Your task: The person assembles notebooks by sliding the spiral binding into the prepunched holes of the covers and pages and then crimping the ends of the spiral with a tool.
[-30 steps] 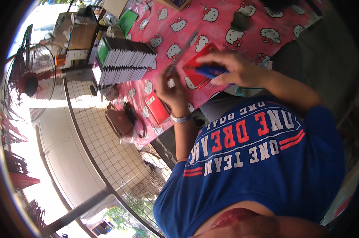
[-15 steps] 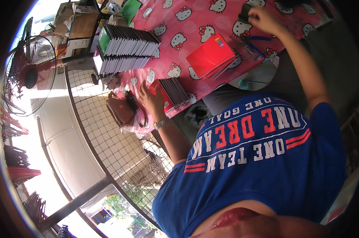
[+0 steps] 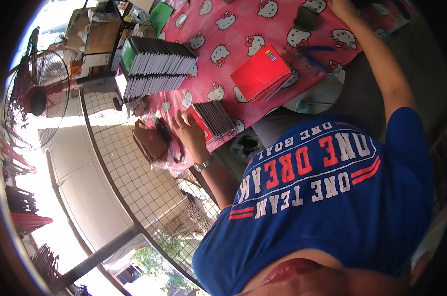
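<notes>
Here the fingers of the left hand point(image 3: 190, 135) lie spread and flat on the near end of a small red booklet stack point(image 3: 211, 123) with a dark ribbed top, pressing on it rather than closing round it; the stack sits at the front edge of the worktop point(image 3: 243, 29), which is covered in a pink cloth printed with white cartoon cat faces. A wristwatch point(image 3: 203, 165) shows just behind that hand. Just to its left, touching the edge of the cloth, lies a dark brown pouch point(image 3: 150, 142) in clear plastic. Farther out, toward the middle of the cloth and well apart from the left hand, a red notebook point(image 3: 260, 74) lies tilted, with blue pens point(image 3: 315, 49) just beyond it. The right hand point(image 3: 343, 7) reaches to the far side of the worktop beside a dark object point(image 3: 306, 19); it is cut by the rim, so whether its fingers grip anything cannot be told. At the far left end stand two long rows of thin upright booklets point(image 3: 157, 66), and beyond the wire fence a standing fan point(image 3: 36, 98).
</notes>
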Motion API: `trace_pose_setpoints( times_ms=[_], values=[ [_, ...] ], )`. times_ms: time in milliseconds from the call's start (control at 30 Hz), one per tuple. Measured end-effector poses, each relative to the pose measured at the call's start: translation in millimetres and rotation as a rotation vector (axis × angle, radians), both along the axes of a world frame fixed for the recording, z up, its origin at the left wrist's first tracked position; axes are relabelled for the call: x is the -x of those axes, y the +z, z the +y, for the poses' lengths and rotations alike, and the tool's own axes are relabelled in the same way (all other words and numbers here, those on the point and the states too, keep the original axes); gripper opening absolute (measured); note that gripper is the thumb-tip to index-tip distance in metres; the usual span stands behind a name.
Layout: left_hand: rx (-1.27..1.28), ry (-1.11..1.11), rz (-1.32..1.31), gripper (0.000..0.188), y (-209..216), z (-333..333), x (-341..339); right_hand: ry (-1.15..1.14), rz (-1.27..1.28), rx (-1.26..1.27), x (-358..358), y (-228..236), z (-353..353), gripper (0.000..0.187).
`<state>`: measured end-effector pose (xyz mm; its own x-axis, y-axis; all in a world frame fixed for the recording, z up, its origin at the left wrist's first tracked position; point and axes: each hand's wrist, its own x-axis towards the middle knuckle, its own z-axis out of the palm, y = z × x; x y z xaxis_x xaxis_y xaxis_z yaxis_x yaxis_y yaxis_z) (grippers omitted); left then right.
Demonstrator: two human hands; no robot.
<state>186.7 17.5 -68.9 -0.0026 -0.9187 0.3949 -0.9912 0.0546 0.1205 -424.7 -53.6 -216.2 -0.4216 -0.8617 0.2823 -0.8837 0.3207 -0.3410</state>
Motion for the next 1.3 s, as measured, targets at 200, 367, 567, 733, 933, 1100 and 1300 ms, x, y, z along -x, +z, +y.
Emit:
trace_pose_setpoints(
  times_ms=[200, 367, 567, 733, 933, 1100, 1300],
  values=[
    [-0.070, -0.846, 0.130, 0.043, 36.9, 19.5, 188.6, 0.217, -0.286, 0.468, -44.0, 66.4, 2.5, 0.021],
    [-0.159, -0.905, -0.137, 0.027, 28.7, 21.4, 206.5, 0.502, -0.385, 0.282, -89.2, 110.7, 27.9, 0.026],
    [-0.279, -0.928, 0.048, 0.030, 53.8, 8.6, 193.3, 0.832, -0.566, 0.116, -150.7, 156.0, 85.0, 0.030],
    [-0.137, -0.949, -0.181, 0.034, 26.3, 26.7, 193.9, 0.797, -0.618, 0.205, -158.7, 148.9, 86.4, 0.027],
    [-0.293, -0.993, 0.096, 0.022, 43.3, 9.0, 181.4, 0.765, -0.647, 0.248, -151.9, 146.4, 88.4, 0.029],
    [-0.360, -0.930, 0.252, 0.020, 65.4, -2.9, 182.0, 0.674, -0.863, 0.242, -165.7, 151.8, 99.4, 0.036],
    [0.051, -0.782, -0.011, 0.023, 39.6, -9.9, 211.4, 0.585, -0.864, 0.277, -239.3, 123.4, 141.0, 0.063]
  ],
)
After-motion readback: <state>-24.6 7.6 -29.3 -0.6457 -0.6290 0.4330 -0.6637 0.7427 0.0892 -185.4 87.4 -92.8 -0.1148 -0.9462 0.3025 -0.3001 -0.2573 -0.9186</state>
